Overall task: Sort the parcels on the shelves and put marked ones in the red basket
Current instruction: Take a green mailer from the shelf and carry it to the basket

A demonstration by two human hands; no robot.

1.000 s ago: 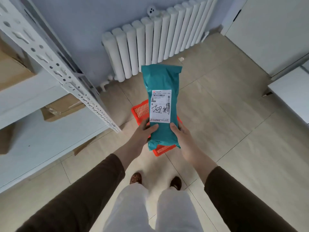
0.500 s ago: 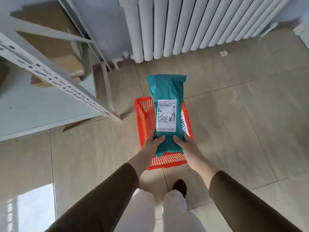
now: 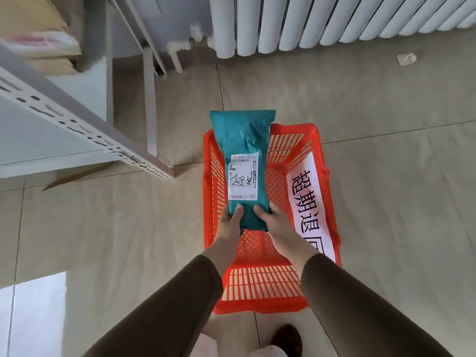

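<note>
A teal plastic parcel [image 3: 243, 148] with a white shipping label marked in black handwriting hangs over the red basket [image 3: 261, 287] on the floor. My left hand [image 3: 230, 226] grips its near left corner, thumb on top. My right hand [image 3: 277, 222] grips the near right corner the same way. The parcel's far end reaches past the basket's far rim. A white paper sign with large black characters lies along the basket's right wall. The basket's mesh floor shows bare beside and below the parcel.
A white metal shelf [image 3: 85, 130] stands at the left, with cardboard boxes [image 3: 38, 39] on it. A white radiator [image 3: 334, 19] runs along the far wall. A scrap of paper [image 3: 406, 58] lies on the tiled floor. My shoe [image 3: 287, 340] shows near the basket.
The parcel has come down and nearer to the basket, held by both hands throughout. My view has tipped further down, so the basket and its sign now show almost whole.
</note>
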